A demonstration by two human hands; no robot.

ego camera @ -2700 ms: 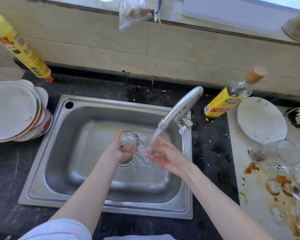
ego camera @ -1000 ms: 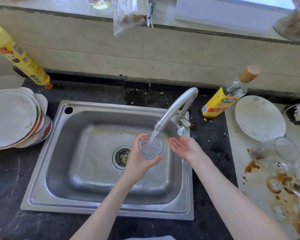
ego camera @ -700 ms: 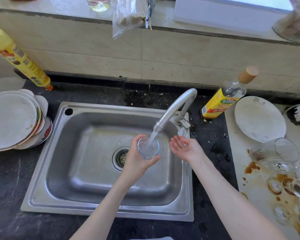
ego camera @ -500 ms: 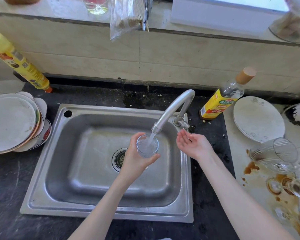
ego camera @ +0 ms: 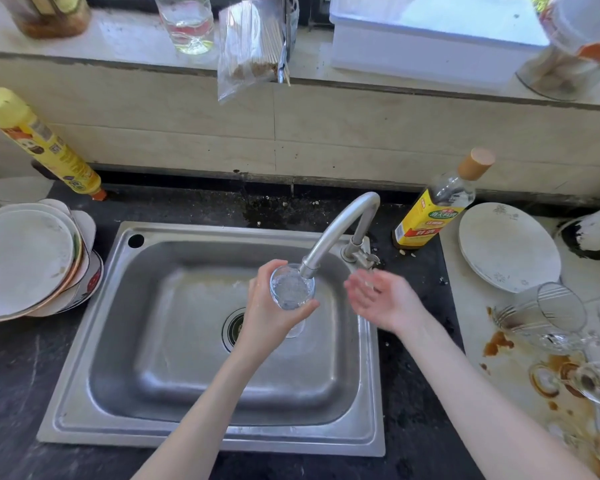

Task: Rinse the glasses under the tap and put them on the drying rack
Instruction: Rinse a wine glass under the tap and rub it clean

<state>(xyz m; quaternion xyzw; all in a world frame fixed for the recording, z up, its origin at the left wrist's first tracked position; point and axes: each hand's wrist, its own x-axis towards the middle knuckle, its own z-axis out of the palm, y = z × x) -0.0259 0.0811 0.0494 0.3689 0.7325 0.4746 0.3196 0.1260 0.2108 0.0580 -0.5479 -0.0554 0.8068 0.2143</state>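
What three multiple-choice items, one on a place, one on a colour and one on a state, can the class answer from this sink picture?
1. Where is the clear drinking glass?
A. under the curved metal tap
B. on the stack of white plates
C. on the windowsill

2. What colour is the label on the cork-topped bottle?
A. blue
B. yellow
C. black

3. How is the right hand?
A. gripping a plate
B. closed in a fist
C. open, holding nothing

Answers:
1. A, the left hand holds it at the spout over the steel sink.
2. B, the label is yellow with a red band.
3. C, its fingers are spread beside the glass.
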